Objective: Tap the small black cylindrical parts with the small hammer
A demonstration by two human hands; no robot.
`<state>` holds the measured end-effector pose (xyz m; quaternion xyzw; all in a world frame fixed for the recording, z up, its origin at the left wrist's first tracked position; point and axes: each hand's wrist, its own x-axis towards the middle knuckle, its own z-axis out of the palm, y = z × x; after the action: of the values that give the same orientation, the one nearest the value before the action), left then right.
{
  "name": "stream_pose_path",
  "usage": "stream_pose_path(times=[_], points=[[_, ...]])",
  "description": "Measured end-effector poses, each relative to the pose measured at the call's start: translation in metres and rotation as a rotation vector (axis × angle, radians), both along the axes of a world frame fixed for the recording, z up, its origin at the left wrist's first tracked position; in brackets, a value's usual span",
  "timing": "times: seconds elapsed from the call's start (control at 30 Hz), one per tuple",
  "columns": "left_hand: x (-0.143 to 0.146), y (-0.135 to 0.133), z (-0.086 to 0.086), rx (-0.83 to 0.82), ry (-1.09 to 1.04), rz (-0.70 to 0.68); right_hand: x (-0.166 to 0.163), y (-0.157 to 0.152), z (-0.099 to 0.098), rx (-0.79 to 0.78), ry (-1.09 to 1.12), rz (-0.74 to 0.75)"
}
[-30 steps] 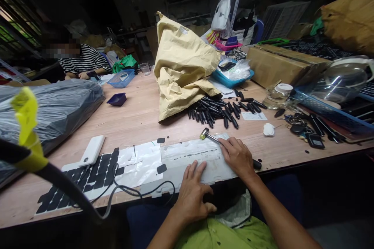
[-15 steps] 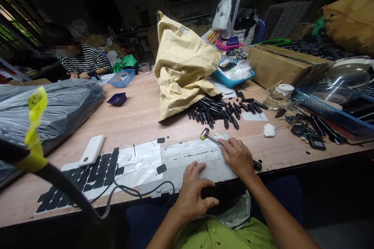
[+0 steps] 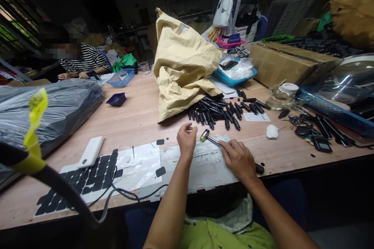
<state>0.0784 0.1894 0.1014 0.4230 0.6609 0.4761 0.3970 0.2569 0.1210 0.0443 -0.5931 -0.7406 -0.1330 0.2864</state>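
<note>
My right hand (image 3: 239, 160) is closed around the handle of a small mallet (image 3: 205, 135), its head yellow on one face and black on the other. The mallet lies low over a grey translucent sheet (image 3: 212, 175) at the table's front edge. My left hand (image 3: 187, 139) is above the far side of that sheet, left of the mallet head, fingers loosely bent and apart with nothing visible in them. Beyond it lies a pile of black pen-like handles (image 3: 209, 111), partly under a large yellow paper bag (image 3: 184, 66).
Black adhesive pads on a white sheet (image 3: 140, 163), a white power bank (image 3: 91, 151) and a cable lie left. A purple tray (image 3: 116, 99) sits farther back. Keys, a glass jar (image 3: 283, 96) and a cardboard box (image 3: 283, 64) stand right. Another person sits at the far left.
My left hand has moved forward from the near part of the grey sheet to its far side, towards the black handles. My right hand keeps the mallet in nearly the same place.
</note>
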Motion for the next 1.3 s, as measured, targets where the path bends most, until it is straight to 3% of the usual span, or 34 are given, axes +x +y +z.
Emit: stream_pose_path(times=[0.1,0.2,0.47,0.57,0.67,0.77,0.93,1.1,1.3], points=[[0.004,0.045,-0.003,-0.064,0.271,0.098,-0.002,-0.002,0.001,0.005,0.005,0.001],[0.007,0.076,-0.006,-0.074,0.454,0.112,-0.005,-0.003,0.002,0.022,-0.001,0.005],[0.003,0.095,-0.012,-0.092,0.504,0.086,-0.008,-0.005,0.003,0.020,-0.007,0.000],[0.001,0.084,-0.011,-0.083,0.490,0.139,-0.007,-0.003,0.004,0.054,-0.012,0.023],[0.003,0.052,-0.012,-0.042,0.429,0.161,-0.006,-0.001,0.003,0.061,-0.021,0.015],[0.001,0.004,-0.017,0.033,0.348,0.074,-0.006,0.001,0.001,0.051,-0.030,0.008],[-0.014,-0.059,-0.032,0.084,0.446,-0.110,-0.006,0.005,-0.001,0.047,-0.037,0.000],[-0.024,-0.065,-0.038,0.123,0.522,-0.234,-0.005,0.008,-0.005,0.067,-0.025,-0.005],[-0.019,-0.061,-0.042,0.138,0.582,-0.229,-0.003,0.010,-0.008,0.026,-0.019,-0.016]])
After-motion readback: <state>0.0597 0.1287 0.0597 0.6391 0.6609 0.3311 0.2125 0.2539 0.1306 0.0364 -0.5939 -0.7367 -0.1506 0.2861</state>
